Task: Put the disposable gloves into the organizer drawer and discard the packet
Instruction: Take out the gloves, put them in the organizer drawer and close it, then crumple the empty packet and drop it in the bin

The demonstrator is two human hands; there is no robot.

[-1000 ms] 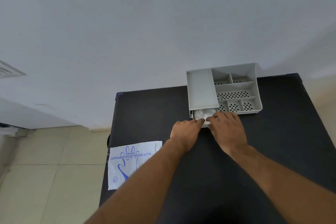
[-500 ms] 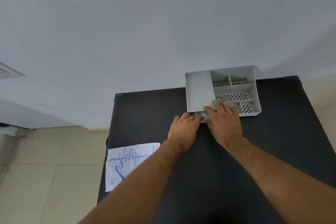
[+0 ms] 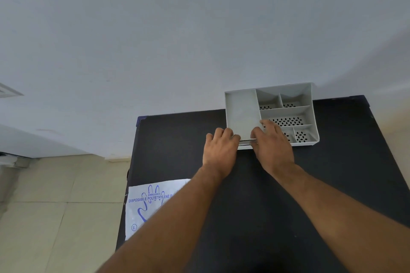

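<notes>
A grey plastic organizer (image 3: 243, 108) with several compartments stands at the far edge of the black table (image 3: 310, 184), against the wall. Its drawer front (image 3: 245, 144) shows as a thin strip between my hands, pushed in almost flush. No gloves are visible. My left hand (image 3: 219, 150) rests against the organizer's front left corner, fingers curled. My right hand (image 3: 271, 144) lies flat over the front edge, fingers reaching onto the top tray. The white glove packet (image 3: 146, 208) with blue print lies at the table's left edge, partly under my left forearm.
A white wall rises right behind the organizer. Beige floor tiles (image 3: 55, 206) lie to the left of the table. The packet overhangs the table's left edge.
The drawer with the white gloves, open a second ago, has slid into the organizer. Both hands moved forward with it, and the gloves are now hidden.
</notes>
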